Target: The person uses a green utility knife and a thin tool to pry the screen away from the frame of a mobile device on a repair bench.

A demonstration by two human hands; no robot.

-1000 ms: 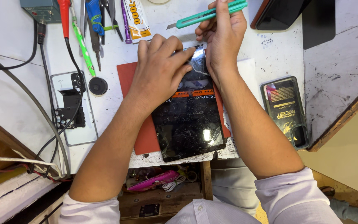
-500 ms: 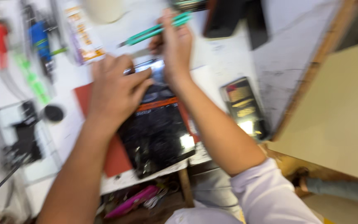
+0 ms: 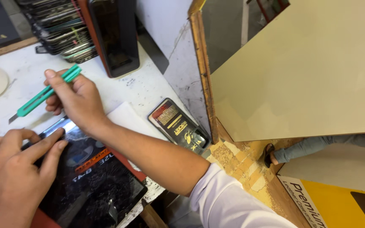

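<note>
My right hand (image 3: 76, 99) grips a green utility knife (image 3: 43, 96), blade pointing left, just above the top edge of a black tablet (image 3: 93, 181) with a cracked screen. My left hand (image 3: 13, 177) presses flat on the tablet's upper left part, fingers spread over the glass. The tablet lies on a red mat (image 3: 132, 169) on the white workbench (image 3: 148, 90).
A black and gold packaged item (image 3: 178, 124) lies right of my forearm. A stack of phone screens (image 3: 62, 29) and a dark upright device (image 3: 115, 36) stand at the back. A wooden-edged partition (image 3: 201, 71) bounds the bench on the right; beyond it is someone's leg (image 3: 313, 147).
The camera has swung to the right and moved closer, so the left tools have left the view. Both hands stay at the tablet's top edge with the knife still held.
</note>
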